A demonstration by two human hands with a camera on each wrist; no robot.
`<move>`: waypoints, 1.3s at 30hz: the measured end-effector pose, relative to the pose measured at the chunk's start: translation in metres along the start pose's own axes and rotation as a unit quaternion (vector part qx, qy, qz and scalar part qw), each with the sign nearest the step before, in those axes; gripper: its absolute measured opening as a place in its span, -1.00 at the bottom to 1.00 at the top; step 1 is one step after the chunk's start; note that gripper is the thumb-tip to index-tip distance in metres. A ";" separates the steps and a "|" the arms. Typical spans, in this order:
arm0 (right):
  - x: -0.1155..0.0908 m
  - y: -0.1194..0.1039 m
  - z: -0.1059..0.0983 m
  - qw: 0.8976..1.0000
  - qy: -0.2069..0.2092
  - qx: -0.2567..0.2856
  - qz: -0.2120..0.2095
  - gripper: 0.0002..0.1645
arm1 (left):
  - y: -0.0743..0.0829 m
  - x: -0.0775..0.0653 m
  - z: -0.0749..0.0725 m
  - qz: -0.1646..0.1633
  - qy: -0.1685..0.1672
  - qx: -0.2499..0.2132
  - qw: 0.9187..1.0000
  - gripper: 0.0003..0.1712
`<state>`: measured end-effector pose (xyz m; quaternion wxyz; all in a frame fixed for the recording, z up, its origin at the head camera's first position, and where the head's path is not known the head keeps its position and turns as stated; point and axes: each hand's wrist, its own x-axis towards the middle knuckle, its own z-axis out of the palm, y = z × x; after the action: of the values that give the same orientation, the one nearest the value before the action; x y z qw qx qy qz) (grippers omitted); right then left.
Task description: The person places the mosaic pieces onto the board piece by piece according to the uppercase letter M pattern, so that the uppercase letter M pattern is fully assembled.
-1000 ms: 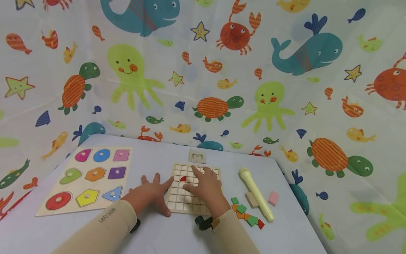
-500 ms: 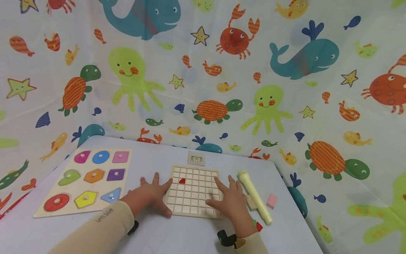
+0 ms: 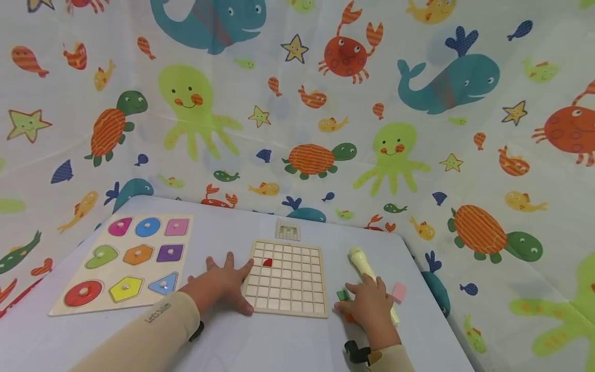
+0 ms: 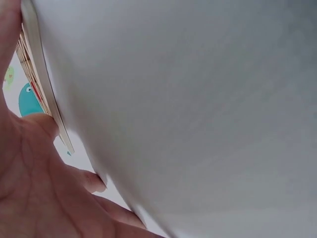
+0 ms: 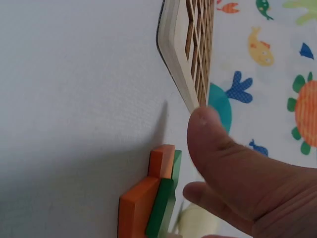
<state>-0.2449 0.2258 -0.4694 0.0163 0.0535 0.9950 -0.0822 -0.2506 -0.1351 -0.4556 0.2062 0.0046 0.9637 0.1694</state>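
My left hand (image 3: 225,281) has its fingers spread, with index fingertip and thumb at the left edge of a wooden grid board (image 3: 288,313). One red tile with a rounded corner (image 3: 267,262) lies in a cell toward the board's upper left. To the board's right, my right hand (image 3: 370,305) hovers over a loose pile of small tiles, partly hiding them. A green tile (image 3: 342,295) shows beside its thumb. From the right wrist, orange tiles (image 5: 136,208) and green tiles (image 5: 161,208) appear below the thumb (image 5: 213,134), which stands apart from them.
A pale yellow stick with a thicker head (image 3: 362,262) lies partly under the right hand in the head view, near a pink block (image 3: 398,292). Behind the grid board is a small pattern card (image 3: 287,230). A shape puzzle board with knobs (image 3: 141,272) occupies the table's left.
My right hand has moved from over the grid board rightward to the tile pile, uncovering the board. The left hand stays at the board's left edge.
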 end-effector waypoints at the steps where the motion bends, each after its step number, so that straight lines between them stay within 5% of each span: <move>1: 0.001 -0.002 0.001 1.000 -0.003 0.003 0.006 -0.19 | 0.000 0.000 0.000 0.000 -0.003 -0.003 1.000 0.53; 12: 0.005 -0.008 0.006 0.998 -0.032 -0.005 0.050 -0.41 | 0.000 0.004 0.005 0.001 -0.010 -0.002 1.000 0.54; 20: 0.004 -0.007 0.012 0.999 -0.022 -0.016 0.040 -0.57 | 0.003 0.000 0.002 -0.002 -0.016 -0.009 1.000 0.53; 28: 0.002 -0.017 0.004 1.000 0.025 -0.013 0.000 -0.64 | 0.001 0.000 0.000 -0.005 -0.017 -0.015 1.000 0.53; 39: 0.016 -0.063 0.000 0.990 0.114 0.038 -0.079 -0.63 | 0.000 0.000 -0.001 -0.008 -0.011 -0.011 1.000 0.53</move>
<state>-0.2672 0.1659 -0.4600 -0.1056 -0.0153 0.9877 -0.1144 -0.2505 -0.1357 -0.4552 0.2186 -0.0036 0.9594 0.1783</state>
